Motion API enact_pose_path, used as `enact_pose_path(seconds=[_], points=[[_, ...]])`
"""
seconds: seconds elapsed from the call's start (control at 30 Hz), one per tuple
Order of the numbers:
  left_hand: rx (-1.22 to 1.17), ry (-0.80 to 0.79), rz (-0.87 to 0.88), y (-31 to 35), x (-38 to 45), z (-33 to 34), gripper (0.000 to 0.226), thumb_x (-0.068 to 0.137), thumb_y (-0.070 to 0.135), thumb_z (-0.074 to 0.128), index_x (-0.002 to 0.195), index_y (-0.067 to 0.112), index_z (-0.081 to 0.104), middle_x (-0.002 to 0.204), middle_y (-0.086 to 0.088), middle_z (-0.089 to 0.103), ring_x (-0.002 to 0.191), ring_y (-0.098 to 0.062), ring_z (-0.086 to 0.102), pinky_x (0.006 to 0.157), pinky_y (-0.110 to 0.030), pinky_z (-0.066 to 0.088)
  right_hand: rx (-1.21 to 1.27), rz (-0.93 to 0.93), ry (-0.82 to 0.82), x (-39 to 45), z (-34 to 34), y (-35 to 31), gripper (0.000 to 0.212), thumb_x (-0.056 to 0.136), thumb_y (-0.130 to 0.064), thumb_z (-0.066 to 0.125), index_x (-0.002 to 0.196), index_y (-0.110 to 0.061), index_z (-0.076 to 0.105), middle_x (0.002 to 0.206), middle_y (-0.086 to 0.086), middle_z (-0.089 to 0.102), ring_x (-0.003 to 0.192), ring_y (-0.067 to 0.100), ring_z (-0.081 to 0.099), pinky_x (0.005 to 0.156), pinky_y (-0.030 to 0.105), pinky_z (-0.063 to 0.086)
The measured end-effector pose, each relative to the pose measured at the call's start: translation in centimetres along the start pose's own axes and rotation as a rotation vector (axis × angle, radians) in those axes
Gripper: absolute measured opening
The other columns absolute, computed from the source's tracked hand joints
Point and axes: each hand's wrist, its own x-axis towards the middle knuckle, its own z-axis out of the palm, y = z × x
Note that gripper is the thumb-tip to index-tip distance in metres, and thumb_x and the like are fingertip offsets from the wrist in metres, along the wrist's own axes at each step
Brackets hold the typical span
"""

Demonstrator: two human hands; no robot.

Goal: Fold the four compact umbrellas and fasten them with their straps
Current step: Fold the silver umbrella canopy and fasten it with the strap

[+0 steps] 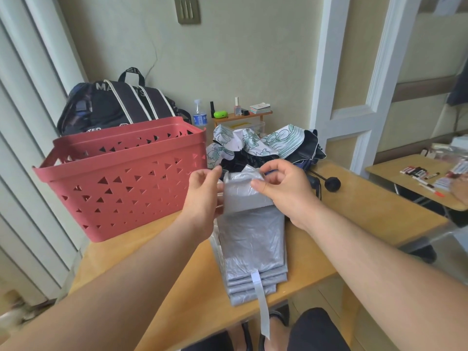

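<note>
- Red basket (121, 178) with triangle cutouts sitting at the table's (354, 206) far left corner, dark backpack (114, 105) right behind it.
- Left hand (205, 196) up at the far end of the silver umbrella (253, 236), fingers curled and pinching the left side of the folded-over fabric.
- Silver umbrella lying flat down the middle of the table, pleats stacked neatly, near end hanging over the front edge.
- Strap (260, 302) dangling loose off that near end, not fastened.
- Right hand (286, 188) on the other side of the same fold, thumb and fingertips pinching the fabric.
- Messy pile of unfolded umbrellas (266, 145) (white-and-green print, dark ones) along the back edge, just past the hands.
- Black knob handle (332, 184) poking out on the table right of the pile.
</note>
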Motion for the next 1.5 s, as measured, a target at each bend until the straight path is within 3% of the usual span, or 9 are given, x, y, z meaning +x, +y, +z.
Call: enact_pose_path(seconds=[0.13,0.4,0.53,0.7,0.93,1.17,1.3,1.4,1.5], points=[[0.256,-0.025,0.167,0.3,0.8,-0.3,0.043,0.093,0.032,0.073,0.128,0.045,0.052,0.091,-0.002,0.067,0.072,-0.017,0.061,0.065,-0.035,0.051,-0.064,-0.056,-0.064,-0.6,0.0,0.1,0.035,0.084,-0.009,0.084,0.103,-0.035,0.071,0.077,-0.006,0.066,0.07,0.007,0.057,0.076,0.028,0.048],[0.476,0.046,0.171,2.0,0.9,-1.7,0.038,0.098,0.004,0.04,0.125,0.022,0.061,0.079,-0.01,0.073,0.06,-0.022,0.073,0.066,-0.042,0.066,-0.213,-0.141,-0.015,-0.7,-0.5,-0.1,0.03,0.087,-0.014,0.082,0.096,-0.04,0.072,0.076,-0.011,0.066,0.069,0.001,0.057,0.078,0.027,0.052],[0.232,-0.159,0.085,2.3,0.4,-1.5,0.024,0.11,0.031,0.051,0.132,0.028,0.06,0.094,-0.005,0.074,0.074,-0.014,0.073,0.068,-0.032,0.059,-0.179,-0.133,0.003,-0.3,-0.5,-0.2,0.028,0.086,-0.017,0.084,0.097,-0.04,0.073,0.078,-0.012,0.07,0.077,0.009,0.064,0.084,0.038,0.057],[0.565,-0.15,0.392,2.5,0.3,-1.8,0.05,0.086,0.028,0.086,0.131,0.037,0.066,0.089,0.008,0.067,0.077,0.002,0.067,0.078,-0.025,0.057,-0.118,-0.111,0.007,-0.3,-0.7,-0.7,0.023,0.086,-0.017,0.084,0.097,-0.035,0.074,0.084,0.001,0.073,0.076,0.011,0.065,0.082,0.039,0.056],[0.747,-0.074,0.545,3.2,0.2,-1.5,0.011,0.094,0.036,0.076,0.105,0.036,0.078,0.092,0.014,0.075,0.088,-0.001,0.069,0.088,-0.035,0.059,-0.416,-0.113,-0.142,-0.2,-1.9,-1.3,0.057,0.08,-0.015,0.088,0.125,-0.043,0.067,0.094,-0.008,0.069,0.079,0.012,0.063,0.085,0.031,0.054],[0.825,-0.103,0.569,3.0,-0.5,-1.8,0.057,0.078,0.035,0.091,0.129,0.035,0.067,0.095,0.014,0.071,0.086,0.001,0.067,0.084,-0.02,0.054,-0.558,-0.228,-0.005,-0.2,-2.1,-2.4,0.015,0.085,-0.026,0.084,0.098,-0.032,0.079,0.085,-0.013,0.072,0.078,0.002,0.063,0.072,0.018,0.047],[0.893,-0.029,0.635,2.8,-0.7,-2.4,0.015,0.088,0.035,0.083,0.099,0.035,0.074,0.085,0.014,0.063,0.079,0.004,0.059,0.075,-0.02,0.049,-0.66,-0.308,-0.01,-0.5,-2.5,-2.1,0.016,0.086,-0.031,0.084,0.098,-0.023,0.08,0.095,-0.009,0.065,0.086,0.007,0.06,0.076,0.02,0.042],[0.84,-0.09,0.656,2.4,-0.9,-2.8,0.01,0.087,0.033,0.084,0.088,0.035,0.073,0.095,0.012,0.063,0.087,0.004,0.058,0.077,-0.018,0.045,-0.665,-0.311,-0.067,-1.3,-2.6,-1.9,0.027,0.08,-0.029,0.089,0.103,-0.032,0.077,0.101,-0.013,0.059,0.092,0.003,0.057,0.079,0.014,0.041],[0.819,-0.175,0.643,2.0,-1.3,-3.2,0.014,0.086,0.029,0.084,0.083,0.035,0.072,0.098,0.016,0.071,0.095,0.001,0.062,0.086,-0.024,0.049,-0.717,-0.294,-0.121,-1.9,-2.6,-1.3,0.053,0.075,-0.029,0.092,0.123,-0.036,0.07,0.115,-0.008,0.054,0.104,0.013,0.052,0.093,0.027,0.042]])
